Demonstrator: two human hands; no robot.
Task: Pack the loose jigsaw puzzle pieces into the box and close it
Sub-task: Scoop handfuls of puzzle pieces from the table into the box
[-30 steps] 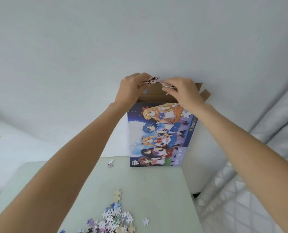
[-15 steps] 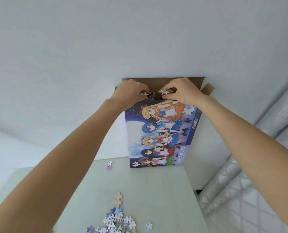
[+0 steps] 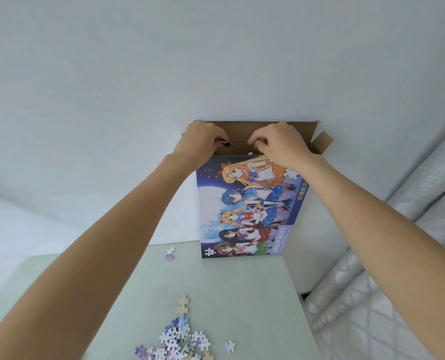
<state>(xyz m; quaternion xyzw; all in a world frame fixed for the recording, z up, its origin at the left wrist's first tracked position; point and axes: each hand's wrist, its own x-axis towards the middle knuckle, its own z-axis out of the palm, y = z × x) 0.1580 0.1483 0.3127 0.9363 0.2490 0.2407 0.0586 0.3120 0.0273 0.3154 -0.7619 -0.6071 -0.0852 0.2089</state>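
Upright illustrated cardboard puzzle box [image 3: 244,209] at far edge of pale green bench [image 3: 242,294], top flaps open. Left hand [image 3: 199,142] pinches dark jigsaw pieces [image 3: 226,144] over opening; right hand [image 3: 281,146] fingers curled, contents unclear. Loose pieces pile [image 3: 179,339] near edge.

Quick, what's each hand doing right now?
Left hand: fingers pinching puzzle pieces over the box.
Right hand: fingers curled; contents can't be told.
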